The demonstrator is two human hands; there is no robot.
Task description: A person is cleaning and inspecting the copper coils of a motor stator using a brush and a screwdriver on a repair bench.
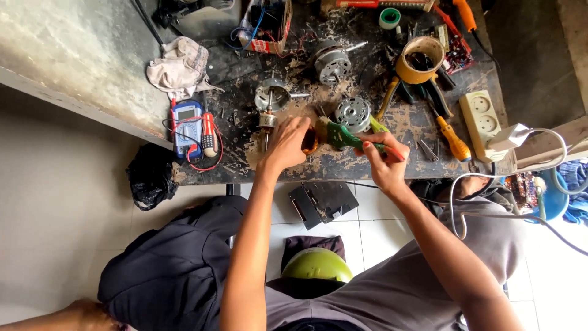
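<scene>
on the workbench [367, 162] in the head view, left hand [286, 142] pinned a small coppery part [309, 142] steady at the near edge; right hand [383, 158] squeezed green-handled pliers [344, 136] onto it; motor housings [353, 114] sat just behind, multimeter [187, 125] off left

One head-worn camera looks steeply down from close above, the workbench [343, 162] across the frame's top, the person's lap along its bottom

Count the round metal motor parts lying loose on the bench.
3. One motor with a shaft sits at the back centre; a bell-shaped housing lies left of centre; a slotted end cover lies just beyond the right hand. The hands may hide more.
</scene>
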